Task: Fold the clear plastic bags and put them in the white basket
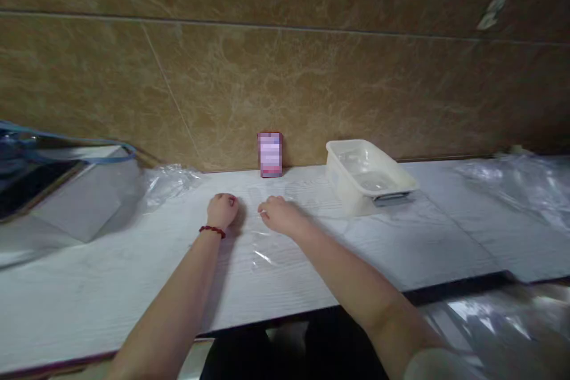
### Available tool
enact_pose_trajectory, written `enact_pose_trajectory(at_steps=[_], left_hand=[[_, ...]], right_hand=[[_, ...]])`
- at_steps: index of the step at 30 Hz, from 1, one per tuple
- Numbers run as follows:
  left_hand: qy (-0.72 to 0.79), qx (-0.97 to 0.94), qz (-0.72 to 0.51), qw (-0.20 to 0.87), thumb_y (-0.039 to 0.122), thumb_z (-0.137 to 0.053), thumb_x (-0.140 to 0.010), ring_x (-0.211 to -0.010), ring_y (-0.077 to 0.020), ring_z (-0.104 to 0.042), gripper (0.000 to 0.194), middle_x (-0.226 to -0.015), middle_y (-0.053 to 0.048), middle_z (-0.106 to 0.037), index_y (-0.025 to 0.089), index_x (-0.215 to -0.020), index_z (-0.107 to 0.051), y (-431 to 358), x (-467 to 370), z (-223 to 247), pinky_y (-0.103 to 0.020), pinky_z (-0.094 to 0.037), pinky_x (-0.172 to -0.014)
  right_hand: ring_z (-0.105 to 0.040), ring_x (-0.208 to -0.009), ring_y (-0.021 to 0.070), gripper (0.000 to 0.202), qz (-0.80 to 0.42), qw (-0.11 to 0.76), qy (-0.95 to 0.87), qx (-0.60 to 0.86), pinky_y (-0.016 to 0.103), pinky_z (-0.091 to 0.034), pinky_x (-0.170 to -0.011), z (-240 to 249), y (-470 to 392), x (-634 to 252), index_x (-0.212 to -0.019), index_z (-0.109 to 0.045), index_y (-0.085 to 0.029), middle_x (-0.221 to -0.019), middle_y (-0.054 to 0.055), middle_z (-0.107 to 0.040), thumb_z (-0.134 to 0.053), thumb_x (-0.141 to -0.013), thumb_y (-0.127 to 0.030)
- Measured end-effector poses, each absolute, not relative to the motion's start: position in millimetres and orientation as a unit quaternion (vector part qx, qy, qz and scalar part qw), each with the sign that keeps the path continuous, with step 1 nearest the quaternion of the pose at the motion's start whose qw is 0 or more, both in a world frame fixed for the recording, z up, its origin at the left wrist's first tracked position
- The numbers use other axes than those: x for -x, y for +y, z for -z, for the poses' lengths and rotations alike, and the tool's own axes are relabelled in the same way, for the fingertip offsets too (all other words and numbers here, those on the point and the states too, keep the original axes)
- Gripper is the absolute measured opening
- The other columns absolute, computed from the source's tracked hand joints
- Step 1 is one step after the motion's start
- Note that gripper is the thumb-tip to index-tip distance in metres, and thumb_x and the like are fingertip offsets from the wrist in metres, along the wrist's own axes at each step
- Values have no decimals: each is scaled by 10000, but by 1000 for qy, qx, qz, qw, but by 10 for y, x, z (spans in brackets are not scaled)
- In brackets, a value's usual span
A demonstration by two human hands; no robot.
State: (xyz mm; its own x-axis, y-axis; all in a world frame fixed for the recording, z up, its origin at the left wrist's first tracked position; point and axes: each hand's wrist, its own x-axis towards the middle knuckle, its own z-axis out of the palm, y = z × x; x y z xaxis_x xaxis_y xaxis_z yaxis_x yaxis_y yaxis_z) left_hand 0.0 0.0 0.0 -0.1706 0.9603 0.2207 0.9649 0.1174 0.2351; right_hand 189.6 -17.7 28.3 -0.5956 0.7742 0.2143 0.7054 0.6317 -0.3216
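A clear plastic bag or sheet lies flat on the table between my forearms, its outline faint except for a few shiny creases. To its left, my left hand is closed with the fingers curled in, and a red beaded bracelet circles that wrist. My right hand is over the plastic, fingers bent and drawn together, tips pointing left. Whatever either hand pinches is too small or too transparent to make out. A gap separates the two hands.
Behind my hands a phone leans upright against the tiled wall. A cream plastic bin with clear plastic inside stands right of it. Crumpled clear plastic and a white box sit left. More clear plastic lies far right.
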Motion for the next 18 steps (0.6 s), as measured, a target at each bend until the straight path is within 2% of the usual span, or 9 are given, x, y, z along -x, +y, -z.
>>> enact_pose_trajectory(at_steps=[2,5,10,14,18], left_hand=[[-745,638,191,-35,253,-336,-772,-805,-198,-565,274,-841,-101,-618,133,-881,-557,11,-30,-3,-277,-407,-700],[-769,606,202,-41,285,-331,-779,-785,-199,-568,323,-856,-108,-611,115,-984,-513,-2,-53,-12,-284,-413,-668],[-830,538,144,33,503,-455,-666,-946,-326,-487,511,-1021,-179,-526,132,-1005,-546,-83,-57,-25,-409,-389,-733],[-818,555,149,17,449,-424,-707,-946,-317,-480,380,-1002,-147,-525,181,-911,-600,-86,-96,2,-409,-390,-727],[-787,592,172,22,339,-384,-753,-912,-277,-510,288,-950,-138,-557,165,-842,-596,-43,-143,23,-378,-394,-735]], right_hand=[[-501,-870,143,220,-116,192,-874,430,262,-365,-800,-194,-164,-1879,-964,-563,-183,-913,63,-532,-446,-785,-232],[-506,-853,125,232,-132,206,-864,440,235,-362,-796,-88,-135,-1861,-985,-551,-166,-938,66,-529,-445,-787,-225],[-513,-841,121,227,-134,197,-873,426,221,-360,-792,-26,-116,-1847,-965,-574,-172,-910,55,-548,-452,-775,-200],[-513,-850,122,230,-125,201,-873,426,220,-356,-798,-24,-139,-1838,-957,-583,-177,-903,52,-552,-451,-769,-191],[-509,-874,132,237,-125,201,-870,433,229,-360,-792,-24,-148,-1830,-973,-573,-191,-908,51,-559,-438,-780,-219]])
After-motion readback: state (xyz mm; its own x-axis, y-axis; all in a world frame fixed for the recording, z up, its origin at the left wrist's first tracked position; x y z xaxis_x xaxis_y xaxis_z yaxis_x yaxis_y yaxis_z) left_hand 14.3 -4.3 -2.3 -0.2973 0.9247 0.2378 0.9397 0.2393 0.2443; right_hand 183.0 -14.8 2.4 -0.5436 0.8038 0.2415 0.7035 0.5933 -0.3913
